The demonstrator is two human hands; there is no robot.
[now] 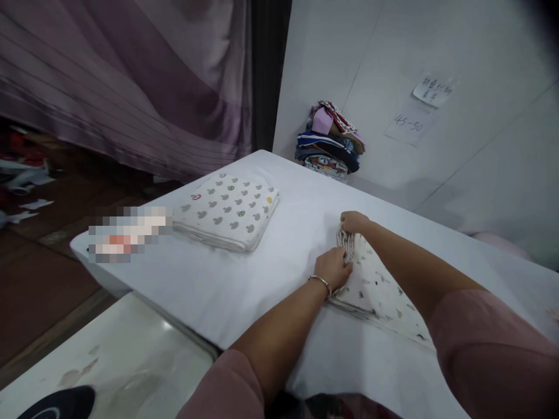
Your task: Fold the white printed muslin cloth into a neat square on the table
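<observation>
On the near right of the white table (244, 279): spotted cloth (379, 291) lies folded into a flat wedge, with its far corner gathered into pleats. Right hand (353, 222) is curled tight over the top of that bunched corner. Left hand (334, 267), bracelet (321, 281) at the wrist, has its fingers closed on the same corner from the near side. Pinching from both sides likely holds the layers together. Far left: folded printed cloth (227, 212), squared and well apart. Against the far wall: pile of clothes (329, 139).

"145-50" on wall paper (409, 123), upper note (432, 90) illegible
</observation>
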